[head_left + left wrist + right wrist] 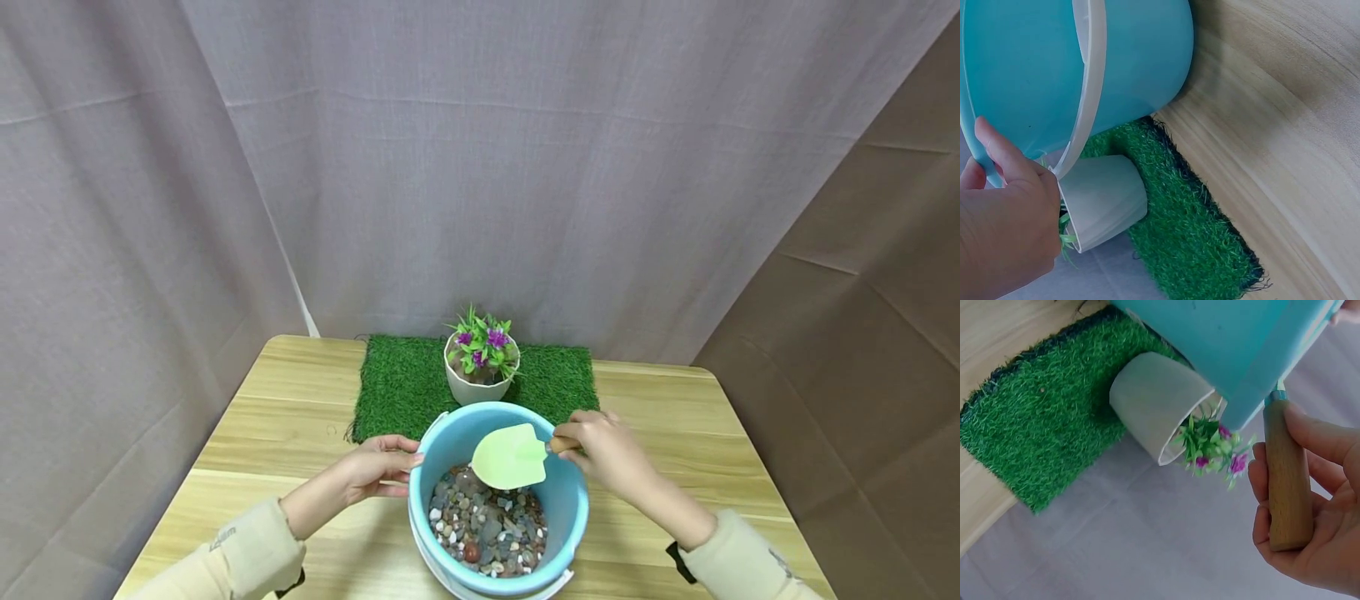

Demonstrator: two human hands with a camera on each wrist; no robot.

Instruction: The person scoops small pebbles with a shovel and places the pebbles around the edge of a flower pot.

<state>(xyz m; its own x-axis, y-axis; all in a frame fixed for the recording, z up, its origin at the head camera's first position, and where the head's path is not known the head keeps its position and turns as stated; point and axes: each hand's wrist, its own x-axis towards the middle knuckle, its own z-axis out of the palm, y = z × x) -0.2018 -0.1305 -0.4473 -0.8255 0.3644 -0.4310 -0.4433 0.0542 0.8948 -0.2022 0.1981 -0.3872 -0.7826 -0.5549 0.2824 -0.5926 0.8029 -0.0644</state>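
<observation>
A light blue bucket (577, 508) stands on the table with mixed pebbles (491, 529) in its bottom. My left hand (378, 471) grips its rim on the left side, thumb over the edge, as the left wrist view shows. In my right hand (607, 450) is a garden trowel with a pale green blade (510, 457). The fingers wrap its wooden handle (1289, 481) at the bucket's right rim. The blade is over the pebbles, inside the bucket's outline, and hides some of them. The bucket's white handle (1092, 69) hangs down outside the wall.
Behind the bucket, a white flowerpot (480, 392) with purple flowers (496, 337) stands on a green turf mat (405, 379). The wooden table (292, 425) extends to both sides. Grey cloth (480, 167) hangs at its back edge, and brown cloth (862, 333) on the right.
</observation>
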